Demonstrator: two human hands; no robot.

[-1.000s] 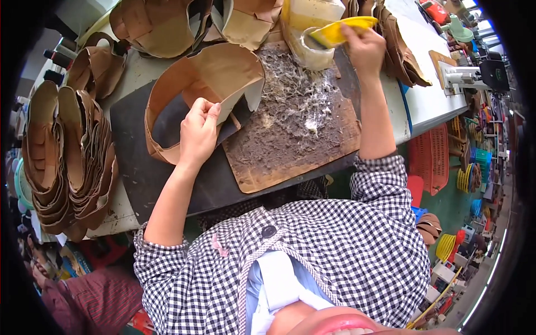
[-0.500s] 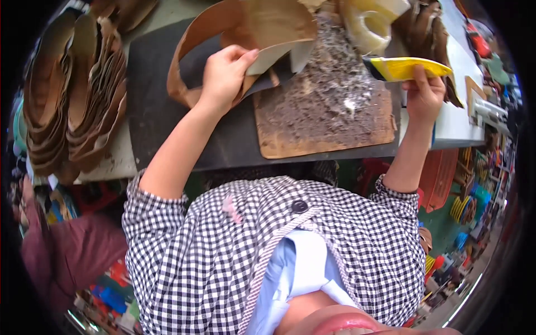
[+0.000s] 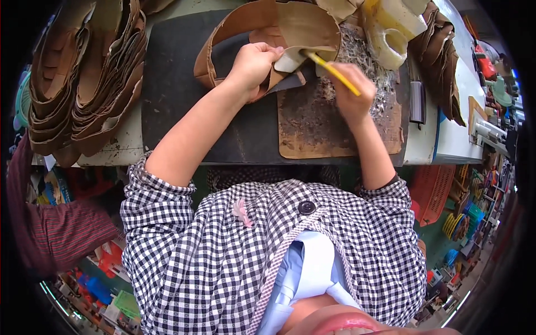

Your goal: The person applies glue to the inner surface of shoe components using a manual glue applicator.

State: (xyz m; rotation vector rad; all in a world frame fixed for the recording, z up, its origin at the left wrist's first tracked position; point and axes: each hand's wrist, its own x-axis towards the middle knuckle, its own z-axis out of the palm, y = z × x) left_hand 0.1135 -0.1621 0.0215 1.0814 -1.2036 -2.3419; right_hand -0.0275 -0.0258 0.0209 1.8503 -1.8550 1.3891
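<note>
My left hand [image 3: 252,68] pinches the edge of a brown leather shoe upper [image 3: 216,44], which stands in a loop on a black mat [image 3: 184,106]. A pale lining flap [image 3: 290,61] shows beside its thumb. My right hand [image 3: 355,96] is wrapped round a flat yellow-handled brush [image 3: 341,77]. The brush's dark end touches or lies just over the upper's inner edge, right of the left thumb; the bristles are not clear. Beneath the right hand lies a brown board [image 3: 312,137] crusted with whitish residue.
Stacked brown leather uppers [image 3: 106,106] fill the table's left side. Back right stands a yellowish, glue-smeared plastic container [image 3: 385,42], with more folded brown leather [image 3: 441,61] beside it. A red crate [image 3: 435,192] sits below the table at right. Another person's striped sleeve [image 3: 72,234] is at lower left.
My right hand has swung left with the brush, from beside the container to the upper's edge. The brush has turned edge-on. My left hand still grips the upper; the view has shifted slightly.
</note>
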